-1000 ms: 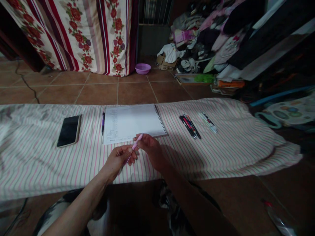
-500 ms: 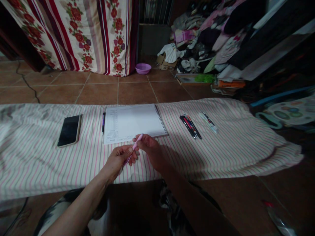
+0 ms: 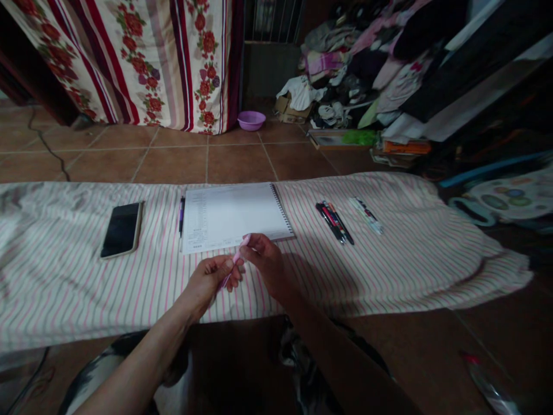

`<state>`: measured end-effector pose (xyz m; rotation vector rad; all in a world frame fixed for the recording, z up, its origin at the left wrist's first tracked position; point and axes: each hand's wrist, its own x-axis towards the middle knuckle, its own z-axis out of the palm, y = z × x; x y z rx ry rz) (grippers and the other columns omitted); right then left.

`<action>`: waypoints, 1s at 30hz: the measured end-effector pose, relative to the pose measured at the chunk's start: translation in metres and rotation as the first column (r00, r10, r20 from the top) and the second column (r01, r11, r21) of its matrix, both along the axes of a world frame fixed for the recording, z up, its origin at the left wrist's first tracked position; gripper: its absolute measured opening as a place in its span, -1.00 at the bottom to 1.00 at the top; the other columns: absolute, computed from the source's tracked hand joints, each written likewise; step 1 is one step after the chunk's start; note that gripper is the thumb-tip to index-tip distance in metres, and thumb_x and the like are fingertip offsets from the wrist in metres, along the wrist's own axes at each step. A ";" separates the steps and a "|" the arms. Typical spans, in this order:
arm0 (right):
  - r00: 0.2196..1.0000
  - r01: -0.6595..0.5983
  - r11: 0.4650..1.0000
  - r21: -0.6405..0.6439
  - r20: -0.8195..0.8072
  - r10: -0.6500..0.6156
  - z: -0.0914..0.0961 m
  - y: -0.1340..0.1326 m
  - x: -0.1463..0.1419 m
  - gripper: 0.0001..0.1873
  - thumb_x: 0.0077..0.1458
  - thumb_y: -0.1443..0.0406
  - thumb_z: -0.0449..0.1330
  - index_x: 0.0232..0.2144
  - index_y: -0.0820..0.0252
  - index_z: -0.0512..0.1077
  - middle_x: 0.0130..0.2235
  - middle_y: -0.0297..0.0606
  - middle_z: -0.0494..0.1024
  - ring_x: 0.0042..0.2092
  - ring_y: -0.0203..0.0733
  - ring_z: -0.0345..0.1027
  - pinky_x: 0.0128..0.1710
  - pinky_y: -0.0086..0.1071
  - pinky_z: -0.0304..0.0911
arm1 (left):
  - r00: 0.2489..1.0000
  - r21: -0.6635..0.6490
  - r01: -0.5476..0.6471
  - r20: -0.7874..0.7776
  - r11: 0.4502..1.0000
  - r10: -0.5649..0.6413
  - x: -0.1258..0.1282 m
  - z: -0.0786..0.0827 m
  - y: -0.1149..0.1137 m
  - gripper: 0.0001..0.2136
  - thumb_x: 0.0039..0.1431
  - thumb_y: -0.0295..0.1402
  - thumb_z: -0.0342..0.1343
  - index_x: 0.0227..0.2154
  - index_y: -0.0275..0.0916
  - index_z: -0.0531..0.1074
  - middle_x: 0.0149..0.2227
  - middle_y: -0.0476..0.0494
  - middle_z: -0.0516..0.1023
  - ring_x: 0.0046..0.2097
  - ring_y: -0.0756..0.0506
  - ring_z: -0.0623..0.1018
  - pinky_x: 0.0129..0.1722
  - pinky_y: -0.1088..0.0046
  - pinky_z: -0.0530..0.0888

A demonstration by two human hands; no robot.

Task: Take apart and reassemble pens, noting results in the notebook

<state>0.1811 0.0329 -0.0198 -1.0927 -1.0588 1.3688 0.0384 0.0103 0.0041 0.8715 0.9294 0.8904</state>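
A pink pen (image 3: 237, 255) slants between my two hands, just in front of the spiral notebook's near edge. My left hand (image 3: 215, 274) is closed round its lower part. The fingers of my right hand (image 3: 266, 257) pinch the upper end, over the page's lower edge. Blank for the most part, the spiral notebook (image 3: 237, 212) lies open with printed text down its left side and its wire binding on the right. Along its left edge rests a purple and black pen (image 3: 181, 217).
On the striped cloth (image 3: 410, 259), a phone (image 3: 122, 229) lies at left. Several dark pens (image 3: 334, 223) and a few pale pens (image 3: 366, 215) lie to the right. Beyond are a floral curtain (image 3: 168, 63), a purple basin (image 3: 251, 120) and piled clothes (image 3: 345, 63).
My right hand has shifted slightly upward along the pink pen's upper end. My left hand keeps its hold, and the other things lie where they were.
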 end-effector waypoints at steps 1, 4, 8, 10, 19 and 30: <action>1.000 -0.003 1.000 -0.001 -0.017 0.003 0.000 0.000 0.000 -0.68 -0.11 0.17 0.26 -0.25 0.13 0.43 -0.33 -0.27 0.55 -0.31 -0.20 0.39 -0.27 -0.30 0.26 | 1.000 -0.006 -0.004 0.002 1.000 0.004 0.000 0.000 0.000 -0.71 0.00 -0.19 0.17 -0.59 -0.36 0.44 -0.55 -0.11 0.42 -0.53 0.04 0.33 -0.52 0.50 0.21; 0.995 -0.066 0.998 -0.009 -0.082 0.065 0.002 0.000 0.000 -0.66 -0.07 0.18 0.24 -0.19 0.12 0.44 -0.19 -0.22 0.55 -0.19 -0.18 0.40 -0.14 -0.25 0.24 | 1.000 -0.035 -0.023 0.013 0.999 0.024 -0.001 0.000 0.001 -0.74 -0.01 -0.22 0.18 -0.52 -0.38 0.47 -0.55 -0.12 0.43 -0.53 0.04 0.34 -0.53 0.50 0.21; 0.986 -0.110 0.993 -0.041 -0.126 0.104 0.004 0.000 0.000 -0.74 -0.08 0.20 0.25 -0.27 0.13 0.48 -0.27 -0.28 0.56 -0.27 -0.24 0.40 -0.14 -0.26 0.23 | 0.999 -0.033 -0.010 0.030 0.999 0.011 -0.001 0.000 0.000 -0.74 0.01 -0.23 0.17 -0.48 -0.39 0.48 -0.55 -0.11 0.43 -0.53 0.05 0.33 -0.53 0.51 0.21; 0.989 -0.096 0.995 -0.036 -0.115 0.091 0.005 0.000 0.001 -0.78 -0.11 0.20 0.27 -0.36 0.15 0.47 -0.37 -0.32 0.55 -0.36 -0.27 0.38 -0.24 -0.30 0.25 | 1.000 -0.011 0.005 0.021 1.000 -0.004 -0.001 0.000 -0.001 -0.73 0.03 -0.22 0.16 -0.55 -0.38 0.46 -0.54 -0.12 0.43 -0.53 0.05 0.33 -0.53 0.51 0.21; 0.992 -0.106 0.993 -0.060 -0.081 0.101 0.005 -0.002 -0.001 -0.70 -0.07 0.13 0.24 -0.29 0.16 0.46 -0.42 -0.32 0.53 -0.41 -0.27 0.35 -0.34 -0.33 0.24 | 0.999 -0.009 0.012 0.035 1.000 -0.012 -0.001 -0.003 0.000 -0.73 0.04 -0.22 0.14 -0.56 -0.37 0.44 -0.55 -0.10 0.42 -0.52 0.05 0.33 -0.53 0.51 0.20; 0.987 -0.114 0.992 -0.060 -0.122 0.106 0.001 0.001 0.000 -0.79 -0.13 0.17 0.28 -0.46 0.18 0.45 -0.50 -0.36 0.49 -0.46 -0.30 0.30 -0.38 -0.36 0.21 | 1.000 0.006 0.020 -0.011 1.000 -0.020 -0.001 -0.003 0.000 -0.71 0.03 -0.20 0.14 -0.57 -0.37 0.43 -0.55 -0.11 0.43 -0.53 0.05 0.33 -0.53 0.51 0.21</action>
